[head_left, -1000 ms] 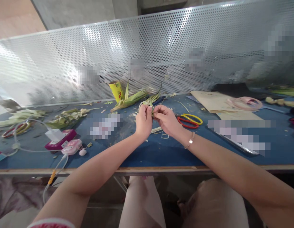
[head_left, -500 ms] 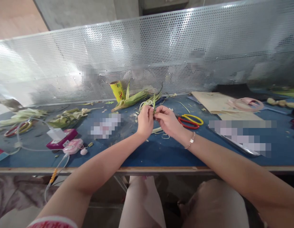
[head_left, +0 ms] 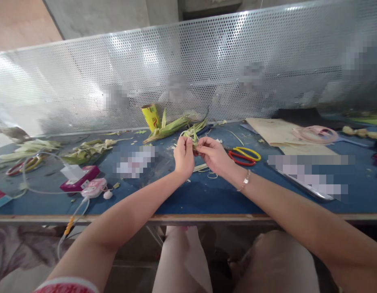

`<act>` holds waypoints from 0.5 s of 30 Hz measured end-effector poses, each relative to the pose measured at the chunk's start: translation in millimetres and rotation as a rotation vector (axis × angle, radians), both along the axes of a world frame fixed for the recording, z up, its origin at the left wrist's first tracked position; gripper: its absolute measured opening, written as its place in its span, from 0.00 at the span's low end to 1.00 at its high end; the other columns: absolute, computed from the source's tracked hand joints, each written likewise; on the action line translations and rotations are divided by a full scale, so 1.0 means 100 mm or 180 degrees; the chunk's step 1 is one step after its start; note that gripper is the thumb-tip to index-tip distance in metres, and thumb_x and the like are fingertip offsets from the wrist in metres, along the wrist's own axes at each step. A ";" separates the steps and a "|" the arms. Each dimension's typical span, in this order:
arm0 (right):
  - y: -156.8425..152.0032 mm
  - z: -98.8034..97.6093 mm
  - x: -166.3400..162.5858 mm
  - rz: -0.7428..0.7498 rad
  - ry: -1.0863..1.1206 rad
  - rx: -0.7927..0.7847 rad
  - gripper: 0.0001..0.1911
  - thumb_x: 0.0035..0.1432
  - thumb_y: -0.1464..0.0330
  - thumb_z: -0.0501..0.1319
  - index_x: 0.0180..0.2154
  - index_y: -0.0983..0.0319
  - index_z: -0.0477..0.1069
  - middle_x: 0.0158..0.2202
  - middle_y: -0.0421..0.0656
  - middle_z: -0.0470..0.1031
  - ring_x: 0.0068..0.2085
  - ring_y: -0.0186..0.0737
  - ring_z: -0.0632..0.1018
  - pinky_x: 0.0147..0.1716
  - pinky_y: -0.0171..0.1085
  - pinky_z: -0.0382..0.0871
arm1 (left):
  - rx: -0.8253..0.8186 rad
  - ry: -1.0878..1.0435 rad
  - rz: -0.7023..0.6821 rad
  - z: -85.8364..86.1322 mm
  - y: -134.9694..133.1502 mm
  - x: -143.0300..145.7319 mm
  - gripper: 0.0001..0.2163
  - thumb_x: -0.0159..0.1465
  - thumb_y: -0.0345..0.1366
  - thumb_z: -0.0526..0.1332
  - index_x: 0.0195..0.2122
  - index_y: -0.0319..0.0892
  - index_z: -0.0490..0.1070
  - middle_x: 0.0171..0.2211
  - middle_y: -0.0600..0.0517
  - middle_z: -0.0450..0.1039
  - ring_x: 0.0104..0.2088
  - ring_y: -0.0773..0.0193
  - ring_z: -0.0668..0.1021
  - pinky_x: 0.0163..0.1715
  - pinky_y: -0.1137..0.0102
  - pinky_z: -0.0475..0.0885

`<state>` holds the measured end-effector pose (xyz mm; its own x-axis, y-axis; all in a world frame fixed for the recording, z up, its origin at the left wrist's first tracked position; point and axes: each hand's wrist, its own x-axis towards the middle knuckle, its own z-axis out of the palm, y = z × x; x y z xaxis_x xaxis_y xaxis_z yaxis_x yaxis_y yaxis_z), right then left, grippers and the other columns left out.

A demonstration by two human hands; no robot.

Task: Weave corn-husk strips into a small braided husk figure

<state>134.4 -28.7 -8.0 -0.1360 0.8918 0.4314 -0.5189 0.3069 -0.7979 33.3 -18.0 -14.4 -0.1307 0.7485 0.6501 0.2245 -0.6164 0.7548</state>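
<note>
My left hand [head_left: 184, 158] and my right hand [head_left: 215, 155] meet over the middle of the blue table. Both are closed, fingertips pinching a small bundle of green corn husk strips [head_left: 195, 138] whose thin ends stick up. Fingers cover its lower part. To the right of my right hand lie scissors [head_left: 245, 156] with one red and one yellow handle. Pale husk strips [head_left: 201, 167] rest on the table below my hands. Just behind them is a pile of green corn husks [head_left: 170, 129], beside a yellow tube [head_left: 151, 117].
At the left are dried husks [head_left: 88, 152], a second pair of scissors [head_left: 25, 165], a purple box [head_left: 79, 178] with a white plug, and a pink charger [head_left: 94, 188] with cables. Beige sheets [head_left: 276, 132] and a pink ring [head_left: 315, 133] lie right. A perforated metal screen [head_left: 206, 61] stands behind.
Both hands have shifted slightly, the left one a little to the left. More of the husk strips shows between the fingertips, and they lean further left.
</note>
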 end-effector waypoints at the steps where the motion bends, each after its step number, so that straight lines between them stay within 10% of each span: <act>1: 0.00 0.00 0.00 0.0012 0.0004 0.0009 0.08 0.40 0.73 0.65 0.22 0.60 0.65 0.20 0.33 0.64 0.26 0.30 0.68 0.31 0.36 0.62 | 0.0010 -0.0008 -0.0029 0.00 0.00 0.00 0.12 0.65 0.44 0.50 0.28 0.43 0.59 0.19 0.57 0.61 0.20 0.71 0.67 0.22 0.74 0.63; 15: 0.03 0.00 0.04 0.0646 0.0159 -0.0520 0.10 0.40 0.75 0.67 0.22 0.61 0.66 0.20 0.33 0.64 0.23 0.25 0.67 0.26 0.30 0.62 | 0.0076 -0.0064 0.0072 0.11 -0.03 0.00 0.11 0.62 0.39 0.56 0.25 0.41 0.61 0.20 0.56 0.62 0.22 0.71 0.66 0.24 0.73 0.61</act>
